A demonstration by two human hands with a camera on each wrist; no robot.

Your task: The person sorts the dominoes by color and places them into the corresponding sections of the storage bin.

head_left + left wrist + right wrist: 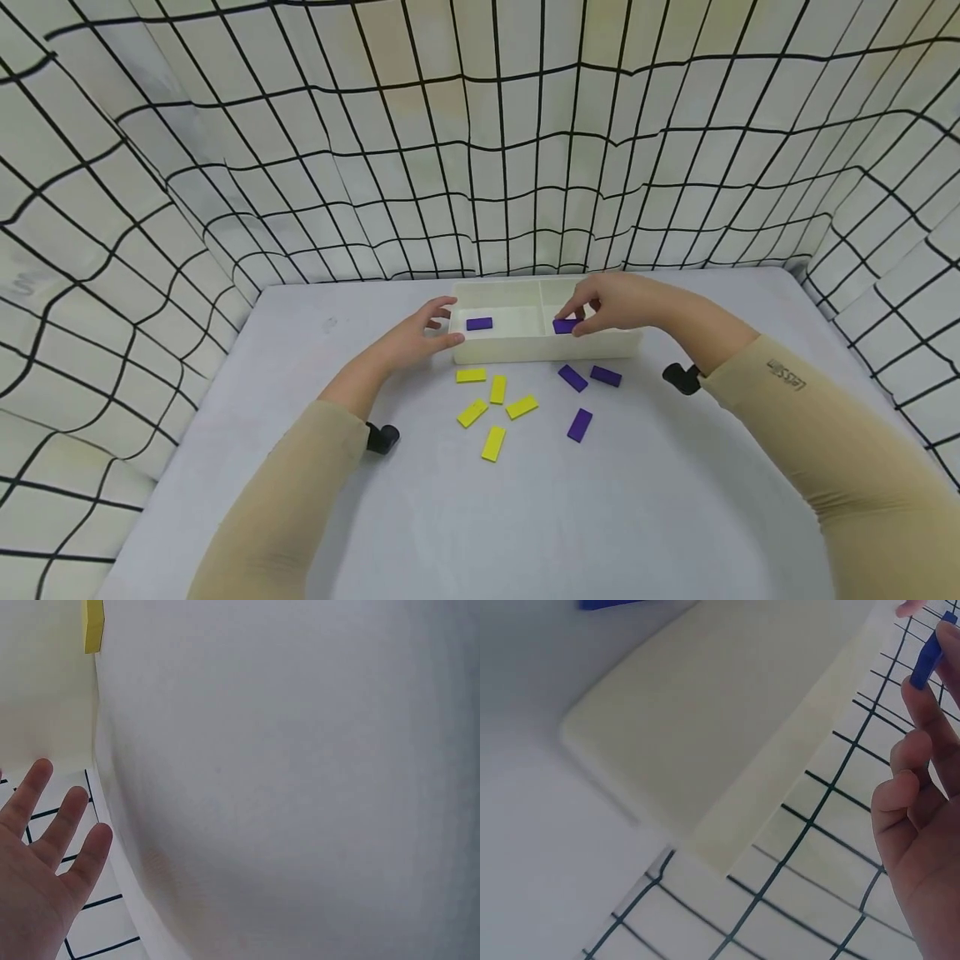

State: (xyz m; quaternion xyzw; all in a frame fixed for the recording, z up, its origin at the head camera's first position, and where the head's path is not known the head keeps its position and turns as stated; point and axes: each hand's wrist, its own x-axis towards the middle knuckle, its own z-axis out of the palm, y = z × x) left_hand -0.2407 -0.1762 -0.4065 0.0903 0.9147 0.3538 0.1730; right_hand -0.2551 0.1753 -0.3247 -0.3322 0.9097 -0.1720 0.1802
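A white two-compartment box (pixel 517 350) stands near the back of the table. My right hand (pixel 618 302) pinches a purple block (pixel 564 327) between thumb and finger over its right compartment; in the right wrist view this block (pixel 928 660) looks blue and is held above the rim. Inside the left compartment lies another purple block (pixel 479 323). My left hand (pixel 408 340) is at the box's left end, fingers spread and thumb right by the front corner. In the left wrist view, that hand (pixel 41 877) holds nothing.
In front of the box, several yellow blocks (pixel 472 412) lie scattered on the white table (pixel 480 533). Three loose purple blocks (pixel 580 425) lie to their right. Black netting (pixel 510 150) over pale walls encloses the table at the back and sides.
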